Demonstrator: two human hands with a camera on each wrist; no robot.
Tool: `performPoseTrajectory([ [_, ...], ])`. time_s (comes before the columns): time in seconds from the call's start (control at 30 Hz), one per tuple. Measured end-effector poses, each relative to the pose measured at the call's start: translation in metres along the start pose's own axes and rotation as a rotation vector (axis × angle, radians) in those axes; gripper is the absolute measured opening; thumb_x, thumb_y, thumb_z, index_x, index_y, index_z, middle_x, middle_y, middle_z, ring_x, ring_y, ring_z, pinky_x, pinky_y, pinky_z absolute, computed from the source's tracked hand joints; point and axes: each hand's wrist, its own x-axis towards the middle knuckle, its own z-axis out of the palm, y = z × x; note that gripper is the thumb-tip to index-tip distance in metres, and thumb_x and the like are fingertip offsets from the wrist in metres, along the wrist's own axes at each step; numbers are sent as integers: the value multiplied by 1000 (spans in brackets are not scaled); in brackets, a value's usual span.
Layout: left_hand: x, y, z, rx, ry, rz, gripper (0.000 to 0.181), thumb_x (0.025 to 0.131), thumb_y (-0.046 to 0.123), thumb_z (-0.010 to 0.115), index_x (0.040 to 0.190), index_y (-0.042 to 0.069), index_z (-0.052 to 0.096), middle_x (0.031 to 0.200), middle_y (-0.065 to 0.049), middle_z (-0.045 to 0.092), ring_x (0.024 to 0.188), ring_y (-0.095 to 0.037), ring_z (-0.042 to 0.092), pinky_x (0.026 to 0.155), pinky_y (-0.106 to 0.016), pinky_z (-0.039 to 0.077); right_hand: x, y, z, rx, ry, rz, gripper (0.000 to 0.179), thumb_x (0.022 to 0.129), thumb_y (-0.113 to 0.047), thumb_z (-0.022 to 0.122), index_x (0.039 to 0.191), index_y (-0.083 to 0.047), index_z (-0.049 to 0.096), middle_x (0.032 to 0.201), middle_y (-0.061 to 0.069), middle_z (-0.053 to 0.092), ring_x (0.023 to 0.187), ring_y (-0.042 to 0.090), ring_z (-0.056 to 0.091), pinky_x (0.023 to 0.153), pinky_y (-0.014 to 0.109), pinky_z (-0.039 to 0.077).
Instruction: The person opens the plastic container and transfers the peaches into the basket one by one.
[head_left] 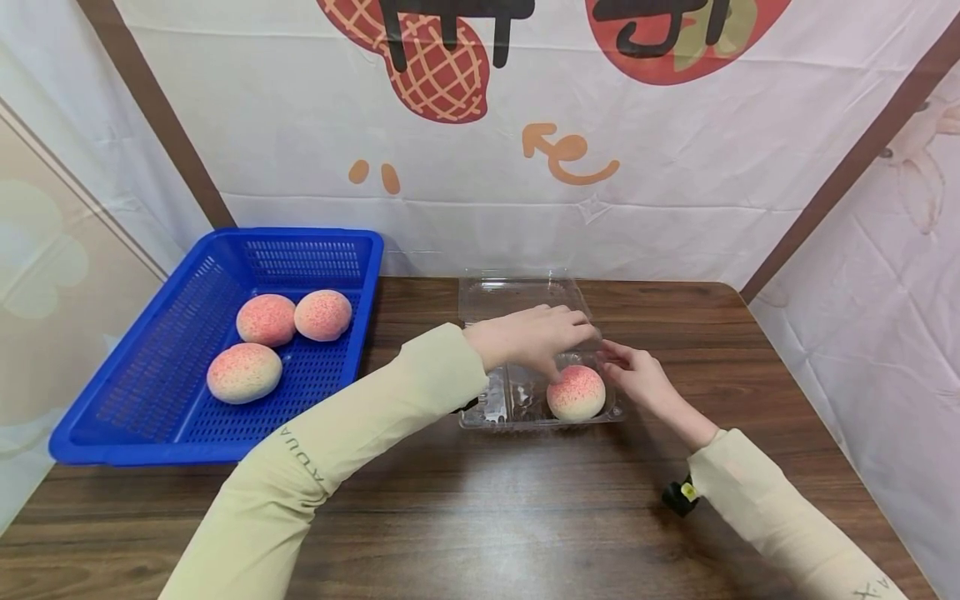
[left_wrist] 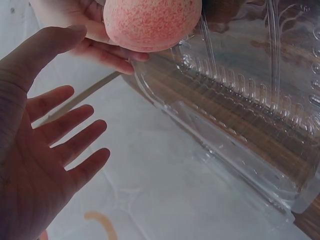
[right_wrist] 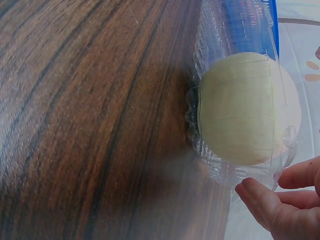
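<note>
A pink and cream peach (head_left: 576, 393) sits in the right-hand part of a clear plastic clamshell box (head_left: 517, 423), whose lid (head_left: 517, 298) lies tipped back toward the curtain. Over the box, beside the peach, is my left hand (head_left: 536, 335); its fingers are spread and hold nothing. In the left wrist view the left thumb (left_wrist: 55, 42) extends toward the peach, with a gap between. At the box's right side, my right hand (head_left: 641, 379) pinches the rim corner between thumb and fingers. The right wrist view shows the peach (right_wrist: 240, 110) through the clear wall.
A blue plastic basket (head_left: 363, 333) stands at the left of the wooden table (head_left: 480, 517). Several peaches lie in it, one of them (head_left: 244, 373) nearer the front. A printed white curtain (head_left: 450, 217) hangs behind the table.
</note>
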Motion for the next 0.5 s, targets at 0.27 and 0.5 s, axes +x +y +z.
performPoseTrajectory([
  [0.27,6,4,5,-7,-28,9,70,73,31,72,133,13,43,129,-4,45,115,-20,43,91,-35,40,2,3,1,0,-3,5,44,93,-5,45,134,8,38,122,25,54,110,32,54,82,34,49],
  [0.5,12,6,11,-21,-52,4,70,73,31,73,134,15,42,132,-3,42,115,-19,43,92,-34,40,1,2,1,-18,2,18,45,93,-7,45,135,8,36,122,25,52,111,33,53,83,36,49],
])
